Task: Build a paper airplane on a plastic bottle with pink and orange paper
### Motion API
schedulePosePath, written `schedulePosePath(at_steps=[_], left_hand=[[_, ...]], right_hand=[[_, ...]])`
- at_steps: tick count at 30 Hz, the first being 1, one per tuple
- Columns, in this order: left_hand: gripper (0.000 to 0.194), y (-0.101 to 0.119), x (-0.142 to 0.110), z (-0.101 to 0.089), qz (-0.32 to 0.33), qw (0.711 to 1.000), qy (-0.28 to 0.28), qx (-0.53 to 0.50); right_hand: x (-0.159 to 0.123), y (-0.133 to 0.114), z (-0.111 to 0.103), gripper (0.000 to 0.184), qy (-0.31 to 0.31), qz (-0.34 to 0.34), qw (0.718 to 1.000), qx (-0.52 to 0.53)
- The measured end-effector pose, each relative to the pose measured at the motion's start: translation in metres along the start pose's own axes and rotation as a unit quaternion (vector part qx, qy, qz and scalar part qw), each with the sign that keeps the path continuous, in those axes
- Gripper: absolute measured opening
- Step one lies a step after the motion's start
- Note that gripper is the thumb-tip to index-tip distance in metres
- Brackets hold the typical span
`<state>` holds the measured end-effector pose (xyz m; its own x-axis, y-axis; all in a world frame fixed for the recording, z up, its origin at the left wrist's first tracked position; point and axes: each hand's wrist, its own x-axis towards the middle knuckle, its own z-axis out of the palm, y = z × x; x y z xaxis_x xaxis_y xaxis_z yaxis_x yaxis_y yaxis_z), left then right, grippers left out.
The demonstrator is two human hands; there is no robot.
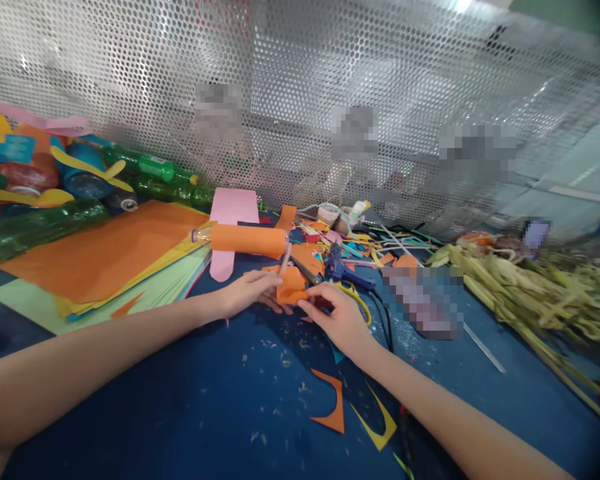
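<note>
An orange piece of paper (291, 287) is pinched between my two hands above the blue table. My left hand (253, 291) grips its left edge, with the thumb on top and the fingers partly hidden beneath. My right hand (341, 319) closes thumb and forefinger on its lower right edge. Just beyond lies a plastic bottle wrapped in orange paper (250, 240), its neck to the left, on a pink paper strip (234, 205). A blue glue gun (347, 268) and yellow-handled scissors (357, 299) lie close behind my right hand.
Coloured paper sheets (110, 253) are stacked at left, with green bottles (150, 167) behind. Paper scraps (325, 233) litter the middle. Dried husks (540, 287) cover the right side. Orange (337, 403) and yellow offcuts (383, 430) lie in front. A perforated metal screen (290, 87) stands behind.
</note>
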<state>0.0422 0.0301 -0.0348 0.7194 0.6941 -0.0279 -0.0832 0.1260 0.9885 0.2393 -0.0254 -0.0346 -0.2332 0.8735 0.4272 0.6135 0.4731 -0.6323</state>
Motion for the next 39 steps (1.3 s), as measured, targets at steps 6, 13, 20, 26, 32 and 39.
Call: schedulePosePath(at_steps=[6,13,20,26,32,39], left_hand=[[0.035,0.0033,-0.0016,0.0046,-0.008,0.998,-0.006,0.057],[0.029,0.0046,-0.0051,0.0077,0.031,0.981,-0.047,0.183],[0.024,-0.0026,-0.0026,0.0058,0.053,0.960,-0.057,0.268],[0.024,0.0005,-0.0028,0.0055,0.062,0.952,-0.058,0.294],[0.022,-0.0006,-0.0004,0.0061,0.056,0.953,-0.050,0.293],[0.026,0.0035,-0.0082,0.0105,0.108,0.956,0.142,0.233]], right_hand=[[-0.0004,0.0006,0.0012,0.019,-0.003,0.034,0.999,0.017],[0.0011,0.0015,-0.0008,0.021,0.028,0.047,0.998,0.031],[0.0001,0.0017,0.0003,0.016,0.017,0.056,0.996,0.066],[-0.0010,0.0039,0.0026,0.020,0.030,0.075,0.989,0.124],[-0.0003,0.0019,0.0012,0.020,-0.038,0.076,0.991,0.100],[0.0051,0.0022,-0.0045,0.016,-0.001,0.058,0.998,-0.037]])
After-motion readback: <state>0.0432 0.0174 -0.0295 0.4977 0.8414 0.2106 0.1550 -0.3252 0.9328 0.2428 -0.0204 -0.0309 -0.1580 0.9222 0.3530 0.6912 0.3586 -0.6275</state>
